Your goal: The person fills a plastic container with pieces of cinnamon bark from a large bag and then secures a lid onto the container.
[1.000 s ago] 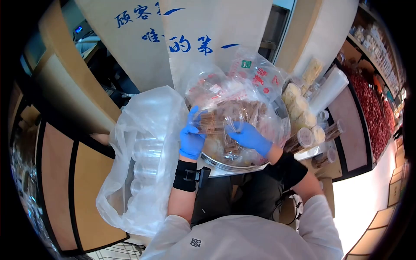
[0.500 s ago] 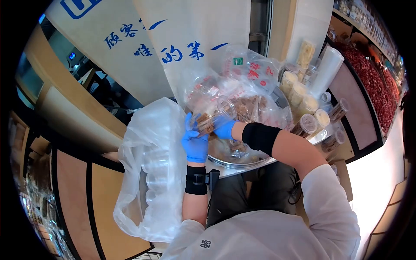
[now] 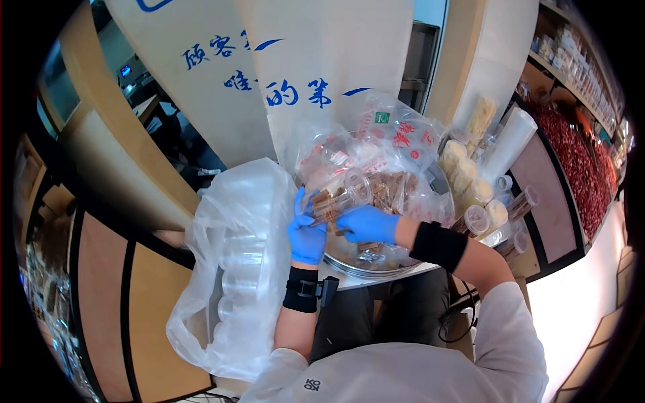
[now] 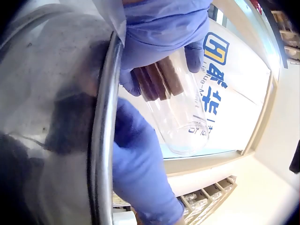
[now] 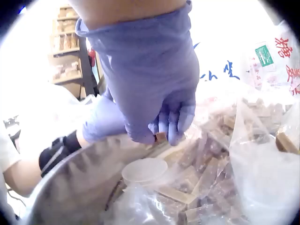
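Note:
My blue-gloved left hand point(image 3: 308, 236) grips a clear plastic jar point(image 3: 358, 186), tilted over, its open-looking wide end pointing right. Brown bars point(image 4: 161, 78) stand side by side in the jar, with bare clear space beyond them in the left wrist view. Close by, my gloved right hand point(image 3: 369, 225) pinches a small brown bar point(image 5: 161, 137) between thumb and fingers. Below both hands is a round metal basin point(image 3: 366, 272) with loose brown bars point(image 5: 206, 176) in and among clear plastic bags. A whitish round disc point(image 5: 145, 169) lies near the basin's wall.
A big plastic bag point(image 3: 201, 336) of stacked clear cups point(image 3: 238, 282) lies left of the basin. Filled jars point(image 3: 463, 174) and a plastic roll point(image 3: 514, 138) stand at the right. Printed bags point(image 3: 396, 127) pile behind; a white lettered panel point(image 3: 322, 60) rises beyond.
My right hand went from over the basin to in front of the left hand, then drew slightly back right. The jar stays in my left hand, and the head view has shifted.

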Available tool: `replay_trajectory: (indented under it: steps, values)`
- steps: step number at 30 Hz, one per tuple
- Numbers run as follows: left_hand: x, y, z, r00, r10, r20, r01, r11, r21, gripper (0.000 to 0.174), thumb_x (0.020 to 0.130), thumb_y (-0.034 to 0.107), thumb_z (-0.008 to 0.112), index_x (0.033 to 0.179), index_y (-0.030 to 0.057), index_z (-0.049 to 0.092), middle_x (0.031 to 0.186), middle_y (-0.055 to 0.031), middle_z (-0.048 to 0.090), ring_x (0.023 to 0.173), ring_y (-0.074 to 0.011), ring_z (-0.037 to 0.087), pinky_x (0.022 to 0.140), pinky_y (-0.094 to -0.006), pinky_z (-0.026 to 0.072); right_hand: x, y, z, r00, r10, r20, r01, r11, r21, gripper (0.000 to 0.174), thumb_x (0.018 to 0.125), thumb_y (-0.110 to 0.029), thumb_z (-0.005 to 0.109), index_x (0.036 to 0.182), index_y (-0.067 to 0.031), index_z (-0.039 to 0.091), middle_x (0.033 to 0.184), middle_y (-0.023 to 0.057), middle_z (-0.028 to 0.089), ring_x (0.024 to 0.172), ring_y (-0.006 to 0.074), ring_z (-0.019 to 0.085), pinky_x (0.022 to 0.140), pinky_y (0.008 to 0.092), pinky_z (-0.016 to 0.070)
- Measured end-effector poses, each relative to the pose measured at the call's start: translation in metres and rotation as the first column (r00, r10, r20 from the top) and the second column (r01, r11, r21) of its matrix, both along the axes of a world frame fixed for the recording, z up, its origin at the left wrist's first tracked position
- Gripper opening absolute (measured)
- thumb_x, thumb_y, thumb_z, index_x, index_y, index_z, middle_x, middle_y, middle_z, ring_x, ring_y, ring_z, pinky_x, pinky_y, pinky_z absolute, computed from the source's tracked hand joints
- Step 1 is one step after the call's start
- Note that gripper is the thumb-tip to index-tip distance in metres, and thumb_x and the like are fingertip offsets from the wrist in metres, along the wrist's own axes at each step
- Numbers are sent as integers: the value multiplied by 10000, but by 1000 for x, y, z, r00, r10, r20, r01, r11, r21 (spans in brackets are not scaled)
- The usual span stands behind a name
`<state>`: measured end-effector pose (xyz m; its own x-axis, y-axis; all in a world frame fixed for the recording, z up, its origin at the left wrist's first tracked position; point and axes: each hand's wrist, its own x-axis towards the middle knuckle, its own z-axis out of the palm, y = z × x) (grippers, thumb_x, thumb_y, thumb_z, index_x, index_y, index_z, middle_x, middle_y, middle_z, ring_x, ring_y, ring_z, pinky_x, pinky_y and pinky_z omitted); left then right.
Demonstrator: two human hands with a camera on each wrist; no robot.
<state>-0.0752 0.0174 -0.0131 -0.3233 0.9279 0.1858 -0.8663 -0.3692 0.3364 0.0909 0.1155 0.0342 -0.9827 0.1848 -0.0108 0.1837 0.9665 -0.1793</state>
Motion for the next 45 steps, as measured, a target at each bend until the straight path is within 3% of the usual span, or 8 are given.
replay_trajectory:
  steps: [2, 4, 7, 9, 13, 24, 27, 45]
  values:
    - [2, 0, -2, 1000, 1, -6, -2, 1000, -26, 791, 628, 23, 489, 1413, 93, 415, 1334, -159, 478, 1265, -318, 453, 1087, -446, 385, 29, -5, 19, 1000, 11, 23, -8, 993, -120, 219, 811, -133, 614, 997, -20, 638, 880, 155, 659, 777, 308, 658, 721, 400, 533]
    - [10, -2, 12, 1000, 23, 7, -23, 999, -33, 815, 625, 7, 475, 1432, 88, 393, 1335, -177, 502, 1213, -281, 508, 964, -343, 452, 55, -3, 36, 996, -90, -15, 62, 785, -617, 225, 837, -143, 676, 1023, -27, 628, 869, 96, 666, 783, 198, 659, 739, 336, 529]
    - [9, -3, 11, 1000, 16, -9, -16, 998, -62, 807, 620, -5, 470, 1418, 98, 418, 1347, -167, 494, 1200, -265, 515, 936, -297, 451, 89, -6, 87, 970, -237, -42, 122, 635, -762, 203, 872, -126, 691, 1047, -33, 646, 906, 37, 679, 831, 122, 639, 771, 283, 518]
    - [9, -4, 14, 999, 18, -35, -21, 997, -72, 812, 610, -4, 474, 1414, 99, 424, 1352, -168, 487, 1213, -273, 504, 967, -308, 443, 104, 8, 95, 845, -521, -121, 83, 350, -933, 189, 897, -75, 663, 1080, -26, 657, 998, 24, 684, 892, 107, 638, 810, 264, 519]
    - [6, 0, 7, 985, 10, -171, -22, 998, -64, 838, 575, -4, 487, 1404, 98, 433, 1374, -170, 464, 1241, -294, 478, 1048, -345, 411, 96, 11, 88, 736, -615, -282, 45, 462, -886, 205, 902, -63, 660, 1102, -16, 663, 1043, 37, 679, 923, 101, 632, 842, 259, 517]
    - [12, -2, 13, 933, -15, -361, 5, 1000, -29, 874, 519, -10, 513, 1385, 89, 446, 1336, -140, 518, 1286, -270, 453, 1100, -356, 358, 60, -14, 61, 936, -260, -239, 37, 744, -668, 375, 963, -126, 569, 1320, -14, 543, 1312, 119, 590, 1186, 189, 560, 1030, 326, 422]
    - [12, -3, 15, 933, -35, -359, 30, 999, -18, 873, 515, 1, 521, 1381, 85, 448, 1323, -131, 531, 1280, -265, 459, 1107, -351, 344, 58, -8, 53, 954, -100, -282, -113, 751, -650, 420, 982, -144, 536, 1381, -23, 482, 1409, 129, 507, 1292, 220, 477, 1092, 343, 351]
    - [15, -5, 22, 931, -46, -361, 44, 999, -16, 793, 530, 4, 473, 1322, 56, 479, 1276, -142, 552, 1241, -252, 488, 1083, -306, 361, 63, -14, 55, 977, -75, -198, -98, 669, -737, 472, 1001, -163, 515, 1446, -54, 401, 1460, 100, 445, 1324, 191, 422, 1128, 336, 310]
